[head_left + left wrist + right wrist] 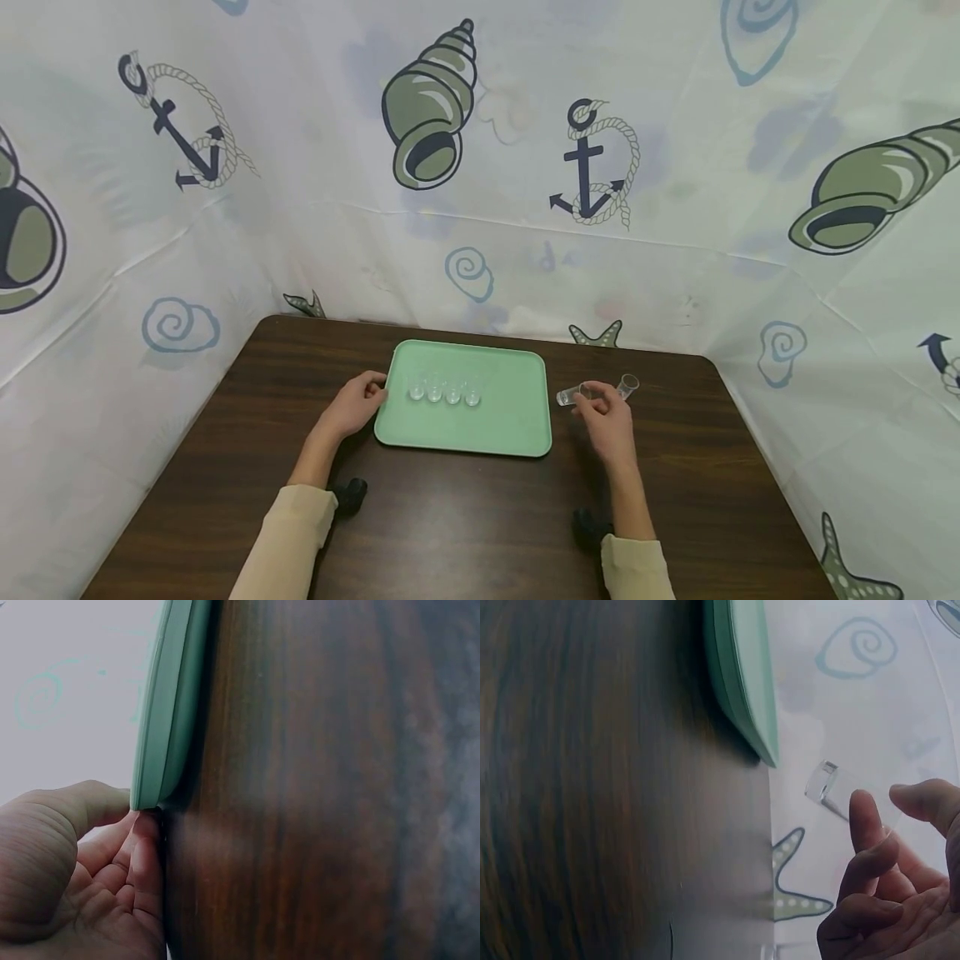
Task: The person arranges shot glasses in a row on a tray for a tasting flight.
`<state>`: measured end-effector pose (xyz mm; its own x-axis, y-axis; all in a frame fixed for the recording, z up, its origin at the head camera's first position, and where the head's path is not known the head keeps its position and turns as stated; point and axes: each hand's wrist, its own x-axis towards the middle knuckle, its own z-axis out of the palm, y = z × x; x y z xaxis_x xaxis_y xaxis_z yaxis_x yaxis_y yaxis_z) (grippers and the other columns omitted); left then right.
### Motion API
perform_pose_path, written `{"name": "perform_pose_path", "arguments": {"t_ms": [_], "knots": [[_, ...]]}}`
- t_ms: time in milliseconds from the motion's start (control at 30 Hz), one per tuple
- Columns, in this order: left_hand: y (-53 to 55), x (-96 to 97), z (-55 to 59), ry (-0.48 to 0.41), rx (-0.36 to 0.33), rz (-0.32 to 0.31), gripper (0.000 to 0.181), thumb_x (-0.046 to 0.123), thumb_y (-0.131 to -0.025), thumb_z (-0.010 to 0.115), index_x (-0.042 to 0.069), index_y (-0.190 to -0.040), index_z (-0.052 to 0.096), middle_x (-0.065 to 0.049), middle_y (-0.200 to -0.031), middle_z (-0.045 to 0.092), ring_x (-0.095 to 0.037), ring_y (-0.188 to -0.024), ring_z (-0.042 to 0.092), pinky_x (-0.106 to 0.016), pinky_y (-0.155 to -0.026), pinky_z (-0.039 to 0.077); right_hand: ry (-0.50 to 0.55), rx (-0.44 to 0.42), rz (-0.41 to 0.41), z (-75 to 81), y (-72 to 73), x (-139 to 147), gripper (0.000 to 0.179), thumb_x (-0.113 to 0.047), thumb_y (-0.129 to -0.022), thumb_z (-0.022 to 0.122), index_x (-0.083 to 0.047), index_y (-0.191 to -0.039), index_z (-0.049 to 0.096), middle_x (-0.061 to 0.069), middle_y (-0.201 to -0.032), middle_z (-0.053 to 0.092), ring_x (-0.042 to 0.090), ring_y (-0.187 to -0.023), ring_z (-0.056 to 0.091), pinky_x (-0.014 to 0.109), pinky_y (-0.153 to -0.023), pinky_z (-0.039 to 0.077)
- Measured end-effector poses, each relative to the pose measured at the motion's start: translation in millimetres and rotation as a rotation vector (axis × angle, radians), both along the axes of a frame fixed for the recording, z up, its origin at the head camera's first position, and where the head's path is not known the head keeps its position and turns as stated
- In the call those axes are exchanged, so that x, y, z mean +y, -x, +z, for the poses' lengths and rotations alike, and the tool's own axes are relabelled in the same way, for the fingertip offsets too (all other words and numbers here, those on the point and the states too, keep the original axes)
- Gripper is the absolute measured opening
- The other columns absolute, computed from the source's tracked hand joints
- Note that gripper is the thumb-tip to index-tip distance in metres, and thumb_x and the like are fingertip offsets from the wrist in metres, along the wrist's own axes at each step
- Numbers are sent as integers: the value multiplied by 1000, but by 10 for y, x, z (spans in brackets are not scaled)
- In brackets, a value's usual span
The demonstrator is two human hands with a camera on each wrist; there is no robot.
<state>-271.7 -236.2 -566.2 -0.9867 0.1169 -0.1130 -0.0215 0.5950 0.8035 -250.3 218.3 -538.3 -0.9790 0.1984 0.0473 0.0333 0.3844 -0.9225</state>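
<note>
A mint-green tray (513,408) lies on the brown table. Its left edge is pinched by my left hand (358,404), thumb above and fingers below the rim in the left wrist view. Several small clear shot glasses (453,393) stand in a row on the tray's left half. Right of the tray, my right hand (609,421) holds another clear shot glass (836,787) between thumb and fingers. That glass is tipped on its side, its base pointing toward the tray. One more shot glass (628,385) is on the table just behind the right hand, partly hidden by it.
The dark wooden table (465,517) reaches back to a pale curtain (517,275) printed with shells, anchors and starfish, which hangs on the left, back and right. Black wrist straps with mounts (351,497) sit on both forearms near the sleeves.
</note>
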Motion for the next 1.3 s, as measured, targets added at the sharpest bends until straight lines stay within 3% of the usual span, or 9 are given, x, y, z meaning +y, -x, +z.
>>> {"name": "perform_pose_path", "arguments": {"t_ms": [167,333,533,767,1033,1300], "knots": [[-6,-1,14,-4,-2,-4,45,18,-114,51,-8,-152,50,-21,-120,62,-29,-104,61,-43,-88,51,25,7,30,-7,15,-110,33,-23,-104,74,-9,-134,69,20,-94,79,21,-74,60,27,-64,40],[-16,5,36,-5,-7,-2,46,18,-114,50,-8,-152,49,-21,-121,62,-30,-105,61,-43,-88,51,50,7,54,-12,45,-223,33,-18,-103,75,-8,-134,69,22,-94,78,24,-73,62,26,-61,40],[-3,-2,47,-7,0,0,47,20,-115,49,-7,-153,49,-20,-119,61,-30,-103,59,-42,-86,50,25,8,84,-14,52,-372,37,-17,-102,75,-7,-137,68,21,-93,78,34,-83,67,27,-64,43],[-10,7,37,-1,-2,2,47,19,-114,50,-7,-153,49,-19,-119,61,-29,-103,60,-43,-87,50,-4,15,147,-16,45,-540,41,-17,-102,76,-4,-139,66,19,-91,78,36,-89,71,30,-69,47],[-12,3,18,-1,-5,8,45,19,-114,51,-6,-152,51,-19,-118,62,-29,-103,60,-42,-87,50,-42,12,192,-14,71,-683,40,-19,-102,76,-8,-140,67,17,-90,77,17,-78,64,30,-67,46],[2,2,3,3,-5,1,46,20,-114,51,-5,-153,50,-19,-119,62,-28,-103,60,-43,-88,50,-66,20,247,-20,122,-808,43,-24,-101,77,-12,-141,69,6,-87,71,17,-68,54,31,-63,46]]}}
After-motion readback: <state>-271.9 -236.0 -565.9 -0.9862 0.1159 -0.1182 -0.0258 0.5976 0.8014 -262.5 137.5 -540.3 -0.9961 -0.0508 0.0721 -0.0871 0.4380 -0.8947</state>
